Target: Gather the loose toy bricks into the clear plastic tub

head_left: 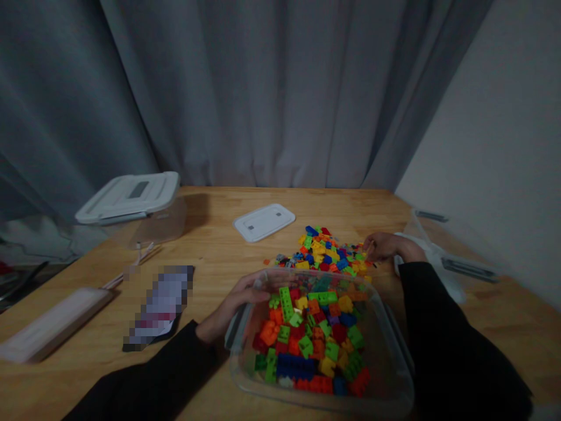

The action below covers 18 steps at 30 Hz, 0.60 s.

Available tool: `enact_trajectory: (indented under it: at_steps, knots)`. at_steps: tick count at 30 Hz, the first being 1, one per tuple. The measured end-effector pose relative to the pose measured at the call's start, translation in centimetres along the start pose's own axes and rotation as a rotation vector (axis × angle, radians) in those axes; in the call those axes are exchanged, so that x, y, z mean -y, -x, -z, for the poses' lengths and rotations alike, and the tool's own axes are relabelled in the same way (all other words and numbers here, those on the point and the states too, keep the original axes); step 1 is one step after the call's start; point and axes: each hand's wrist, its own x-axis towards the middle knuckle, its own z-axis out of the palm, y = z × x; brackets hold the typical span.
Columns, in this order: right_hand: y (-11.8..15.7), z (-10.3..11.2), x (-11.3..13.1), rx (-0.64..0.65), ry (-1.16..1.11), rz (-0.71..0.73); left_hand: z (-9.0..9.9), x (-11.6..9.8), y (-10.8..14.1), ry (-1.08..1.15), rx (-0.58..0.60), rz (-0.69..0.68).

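A clear plastic box [392, 327] stands in front of me, with many coloured toy building bricks [302, 345] in it. My left hand [245, 295] grips the box's far left corner, thumb near the rim; its other fingers are partly hidden behind the far wall. Beyond the box lies a loose heap of smaller toy bricks [326, 251]. My right hand [382, 245] is at the heap's right edge, its fingers curled together and pointing down. Whatever lies between those fingertips is too small and dim to name.
A lidded clear box [149, 222] stands at the back left. A white lid [264, 222] lies behind the heap. Right of my right hand, a clear container [456, 245] lies tilted. At left are a phone-like blurred object [160, 304] and a white power strip [61, 321] with a cable.
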Motion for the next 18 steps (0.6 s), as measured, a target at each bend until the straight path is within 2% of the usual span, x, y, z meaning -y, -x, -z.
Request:
enact_trajectory:
  at_steps: [4, 12, 18]
  knots:
    - [0.35, 0.01, 0.33, 0.001, 0.006, 0.004, 0.07, 0.08, -0.01, 0.008, 0.017, -0.002]
    - [0.77, 0.32, 0.86, 0.040, 0.016, -0.005, -0.68, -0.16, 0.12, 0.028, -0.032, -0.006]
    - [0.97, 0.27, 1.00, 0.058, -0.013, -0.003, -0.38, -0.12, 0.17, 0.002, -0.020, 0.003]
